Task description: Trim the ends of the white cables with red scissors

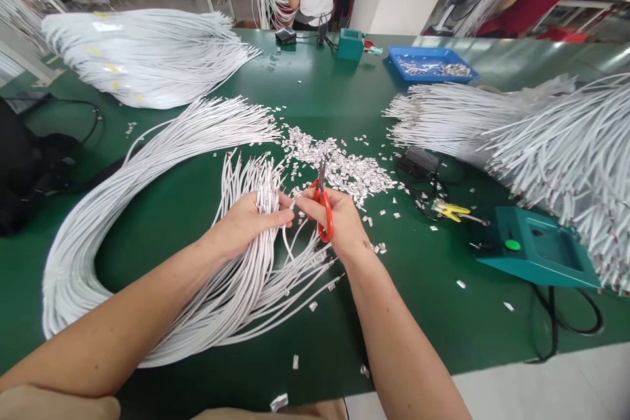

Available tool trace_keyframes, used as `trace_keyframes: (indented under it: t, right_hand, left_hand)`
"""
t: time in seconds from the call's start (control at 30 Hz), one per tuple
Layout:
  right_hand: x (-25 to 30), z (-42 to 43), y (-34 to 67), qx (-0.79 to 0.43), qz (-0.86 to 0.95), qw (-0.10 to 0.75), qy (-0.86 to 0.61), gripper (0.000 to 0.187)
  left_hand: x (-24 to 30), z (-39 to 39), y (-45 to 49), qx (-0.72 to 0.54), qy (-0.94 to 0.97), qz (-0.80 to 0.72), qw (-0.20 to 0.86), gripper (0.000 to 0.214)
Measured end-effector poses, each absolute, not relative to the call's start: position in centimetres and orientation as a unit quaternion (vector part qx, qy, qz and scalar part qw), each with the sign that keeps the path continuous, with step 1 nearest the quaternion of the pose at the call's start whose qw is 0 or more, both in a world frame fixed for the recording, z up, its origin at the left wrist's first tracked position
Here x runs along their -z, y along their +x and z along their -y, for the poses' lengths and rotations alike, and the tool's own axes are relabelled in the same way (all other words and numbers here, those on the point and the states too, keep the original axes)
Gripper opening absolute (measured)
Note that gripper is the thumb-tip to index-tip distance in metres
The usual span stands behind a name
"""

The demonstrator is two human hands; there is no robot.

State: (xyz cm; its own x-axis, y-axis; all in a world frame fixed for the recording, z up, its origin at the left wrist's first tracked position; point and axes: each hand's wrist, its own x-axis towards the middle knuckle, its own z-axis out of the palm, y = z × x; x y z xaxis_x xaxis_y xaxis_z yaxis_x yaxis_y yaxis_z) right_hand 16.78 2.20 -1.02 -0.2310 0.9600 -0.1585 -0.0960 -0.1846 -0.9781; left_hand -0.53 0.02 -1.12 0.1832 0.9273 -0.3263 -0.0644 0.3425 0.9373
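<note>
My left hand (253,220) is closed around the end of a bundle of white cables (246,282), its thumb pressed near the tips. A hand's width to the right, my right hand (335,216) holds red-handled scissors (325,215), blades pointing away from me. My right thumb and forefinger pinch at a cable tip beside the left thumb; the exact contact is too small to make out. The bundle loops round to the left, and its other end (236,121) fans out beyond my left hand. Small silvery-white scraps (344,167) lie heaped just past the scissors.
A thick cable bundle (142,56) lies at the back left, and more cables (566,125) pile up on the right. A green tester box (536,246) with a yellow clip (450,210) sits at right. Behind are a blue tray (433,64) of scraps and two people.
</note>
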Motion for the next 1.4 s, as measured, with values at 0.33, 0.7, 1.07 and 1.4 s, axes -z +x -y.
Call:
trace_keyframes:
  t: [0.33,0.7,1.07,1.4]
  right_hand:
    - [1.8,-1.2,15.6,-0.389,0.63,0.48,-0.47,0.013]
    - [2.2,-0.6,15.1,-0.17,0.764,0.451,-0.429,0.021]
    - [2.6,-3.2,18.4,-0.172,0.736,0.389,-0.527,0.022]
    - [3.3,-3.2,18.5,-0.051,0.86,0.253,-0.441,0.014]
  left_hand:
    - [1.3,0.4,-0.5,-0.426,0.426,-0.476,0.64,0.049]
    - [1.6,0.0,-0.3,-0.439,0.415,-0.476,0.64,0.04]
    - [1.6,-0.4,-1.2,-0.425,0.35,-0.471,0.689,0.044]
    - [1.7,-0.4,-1.5,-0.443,0.323,-0.451,0.704,0.044]
